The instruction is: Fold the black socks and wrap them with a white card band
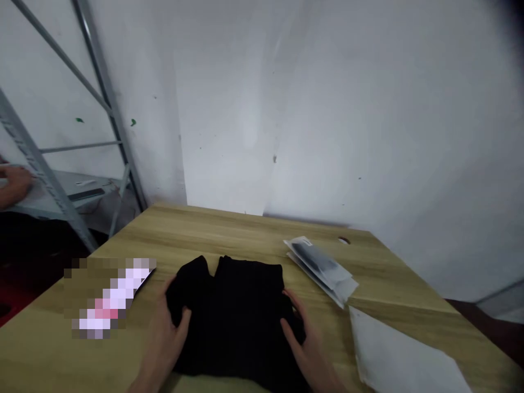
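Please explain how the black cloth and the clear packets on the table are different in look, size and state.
The black cloth is plain and dark all over; the clear packets are see-through, with something dark inside.
The black cloth looks wider than the clear packets.
The left hand and right hand hold the black cloth at its sides; neither touches the clear packets.
Both are on the wooden table.

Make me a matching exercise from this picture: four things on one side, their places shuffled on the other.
1. Black cloth
2. Clear packets
3. White flat item
4. Metal frame

A. Near the hole in the tabletop
B. Off the tabletop, at the left
C. Between the left hand and right hand
D. Bottom right of the picture

Pairs: 1-C, 2-A, 3-D, 4-B
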The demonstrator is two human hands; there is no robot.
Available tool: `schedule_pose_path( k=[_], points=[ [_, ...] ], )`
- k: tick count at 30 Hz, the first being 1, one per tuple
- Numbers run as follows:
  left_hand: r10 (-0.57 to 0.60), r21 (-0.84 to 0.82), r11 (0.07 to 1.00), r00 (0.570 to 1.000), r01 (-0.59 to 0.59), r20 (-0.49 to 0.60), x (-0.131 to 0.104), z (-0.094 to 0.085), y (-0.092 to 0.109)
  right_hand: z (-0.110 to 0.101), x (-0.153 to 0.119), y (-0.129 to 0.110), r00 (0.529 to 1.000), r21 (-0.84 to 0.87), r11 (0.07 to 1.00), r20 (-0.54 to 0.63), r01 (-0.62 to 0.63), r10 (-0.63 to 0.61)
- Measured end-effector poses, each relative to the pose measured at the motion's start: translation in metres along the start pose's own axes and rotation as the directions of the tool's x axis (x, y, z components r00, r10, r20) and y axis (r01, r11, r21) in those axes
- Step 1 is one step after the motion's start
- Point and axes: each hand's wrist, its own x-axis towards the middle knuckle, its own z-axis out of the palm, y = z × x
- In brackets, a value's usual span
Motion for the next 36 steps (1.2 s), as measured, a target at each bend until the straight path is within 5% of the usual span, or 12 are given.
schedule_pose_path(
  k=[3, 8, 12, 22, 31, 36],
  points=[
    [0.043, -0.004, 0.999, 0.997, -0.043, 0.066, 0.005, -0.008, 0.002, 0.001, 0.001, 0.001, 1.000, 0.015, 1.000, 0.002, -0.007, 0.006],
    [-0.055, -0.054, 0.996, 0.973, 0.069, 0.226, 0.025, -0.024, 0.002, -0.003, 0.002, -0.007, 0.997, 0.002, 0.998, 0.033, -0.070, 0.070],
    [-0.127, -0.133, 0.978, 0.964, 0.161, 0.232, 0.035, -0.028, 0.004, -0.006, 0.006, -0.017, 0.992, -0.023, 0.991, 0.009, -0.129, 0.129],
    [-0.106, -0.257, 0.951, 0.960, 0.174, 0.258, 0.044, -0.029, 0.007, 0.001, 0.015, -0.013, 0.986, 0.057, 0.991, -0.108, -0.119, 0.125],
    [-0.078, -0.190, 0.976, 0.988, 0.102, 0.131, 0.041, -0.025, -0.011, 0.000, 0.009, -0.016, 0.993, 0.044, 0.994, -0.064, -0.097, 0.100],
    [0.128, 0.027, 0.991, 0.992, -0.128, 0.013, 0.034, -0.030, -0.003, 0.001, 0.012, -0.008, 0.993, 0.021, 0.995, -0.062, -0.100, 0.101]
  ],
)
